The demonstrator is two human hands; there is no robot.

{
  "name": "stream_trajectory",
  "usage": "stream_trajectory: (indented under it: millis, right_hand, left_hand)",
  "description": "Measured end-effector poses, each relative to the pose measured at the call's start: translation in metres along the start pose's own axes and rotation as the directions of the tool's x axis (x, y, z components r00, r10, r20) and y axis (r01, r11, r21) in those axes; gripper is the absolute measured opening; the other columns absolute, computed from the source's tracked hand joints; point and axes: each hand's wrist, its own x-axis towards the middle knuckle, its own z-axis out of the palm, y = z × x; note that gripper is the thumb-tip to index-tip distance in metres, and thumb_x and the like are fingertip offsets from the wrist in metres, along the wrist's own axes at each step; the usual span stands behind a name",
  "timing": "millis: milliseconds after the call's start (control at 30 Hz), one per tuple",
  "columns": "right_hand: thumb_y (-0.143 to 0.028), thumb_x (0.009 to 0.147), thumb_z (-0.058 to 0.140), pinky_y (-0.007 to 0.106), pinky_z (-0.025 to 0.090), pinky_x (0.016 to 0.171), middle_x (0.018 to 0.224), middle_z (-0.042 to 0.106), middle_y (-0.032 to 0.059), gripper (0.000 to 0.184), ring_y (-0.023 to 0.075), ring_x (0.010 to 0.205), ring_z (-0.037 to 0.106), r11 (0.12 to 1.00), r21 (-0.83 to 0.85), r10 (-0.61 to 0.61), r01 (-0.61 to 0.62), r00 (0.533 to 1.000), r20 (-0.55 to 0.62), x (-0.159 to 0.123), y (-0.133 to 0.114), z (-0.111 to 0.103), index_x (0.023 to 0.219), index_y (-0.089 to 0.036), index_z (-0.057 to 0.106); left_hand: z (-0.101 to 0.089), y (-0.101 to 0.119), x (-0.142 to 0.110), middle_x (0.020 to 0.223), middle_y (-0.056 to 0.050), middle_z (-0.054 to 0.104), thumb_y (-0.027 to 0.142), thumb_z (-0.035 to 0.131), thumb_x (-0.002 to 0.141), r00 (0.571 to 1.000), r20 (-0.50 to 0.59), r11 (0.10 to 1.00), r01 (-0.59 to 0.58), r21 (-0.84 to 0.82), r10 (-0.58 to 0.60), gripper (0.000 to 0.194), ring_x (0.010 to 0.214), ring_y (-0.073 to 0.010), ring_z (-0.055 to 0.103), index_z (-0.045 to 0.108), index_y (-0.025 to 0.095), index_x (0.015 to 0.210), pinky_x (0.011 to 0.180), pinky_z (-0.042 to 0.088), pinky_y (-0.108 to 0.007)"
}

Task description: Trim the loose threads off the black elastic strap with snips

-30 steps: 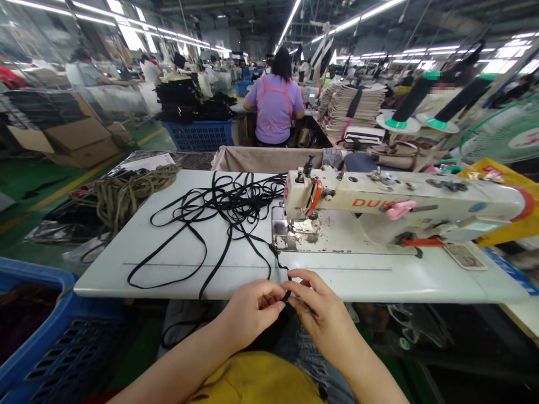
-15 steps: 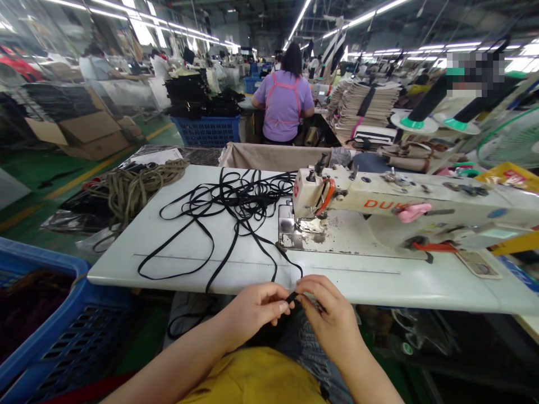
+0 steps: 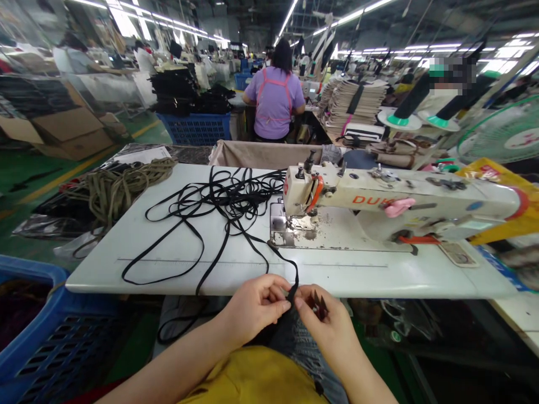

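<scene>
My left hand (image 3: 255, 306) and my right hand (image 3: 322, 317) meet just below the front edge of the white table (image 3: 168, 269), both pinching the end of a thin black strap (image 3: 290, 292). The strap runs up over the table edge into a loose black tangle (image 3: 227, 199) lying left of the sewing machine (image 3: 379, 202). A small dark snipping tool (image 3: 319, 303) sits in my right palm. My lap, in a yellow top and grey trousers, is under the hands.
A blue crate (image 3: 46, 331) stands at my lower left. A heap of olive cord (image 3: 113, 188) lies off the table's left end. A person in a purple top (image 3: 274, 101) sits ahead, back turned. Stacked material (image 3: 349, 104) and a fan (image 3: 505, 132) are at right.
My hands have shifted slightly, and the right hand has opened a little so the small dark tool shows in its palm. The strap end stays pinched between both hands.
</scene>
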Motion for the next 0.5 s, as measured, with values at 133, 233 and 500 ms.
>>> stream_trajectory:
  millis: [133,233,500]
  right_hand:
    - [-0.034,0.087,0.060,0.025,0.035,0.055,0.064,0.049,-0.0028,0.020,0.0141,0.060,0.045,1.000,-0.019,0.008,-0.010,0.996,-0.088,-0.003,0.004,-0.002,0.074,-0.019,0.059]
    - [-0.034,0.088,0.056,0.026,0.037,0.057,0.065,0.052,-0.0012,0.022,0.0154,0.062,0.047,1.000,-0.010,0.020,-0.021,0.995,-0.098,-0.004,0.009,-0.006,0.074,-0.018,0.061]
    - [-0.030,0.086,0.057,0.026,0.041,0.056,0.066,0.058,0.0008,0.018,0.0169,0.061,0.052,0.999,-0.043,-0.009,0.003,0.990,-0.138,-0.005,0.012,-0.008,0.075,-0.019,0.064]
  left_hand:
    - [0.012,-0.005,0.006,0.077,0.000,0.063,0.022,0.070,0.076,0.998,0.010,0.996,-0.066,0.063,0.065,0.027,0.065,-0.0120,0.057,0.064,0.015,0.101,0.062,0.047,-0.025]
    - [0.019,-0.006,0.009,0.076,0.000,0.062,0.020,0.069,0.077,0.997,0.008,0.992,-0.074,0.101,0.074,0.025,0.064,-0.0114,0.056,0.064,0.015,0.101,0.060,0.045,-0.024]
    - [0.023,-0.009,0.010,0.074,0.001,0.062,0.020,0.069,0.075,0.998,0.003,0.995,-0.062,0.078,0.062,0.027,0.063,-0.0114,0.056,0.063,0.015,0.101,0.059,0.045,-0.023]
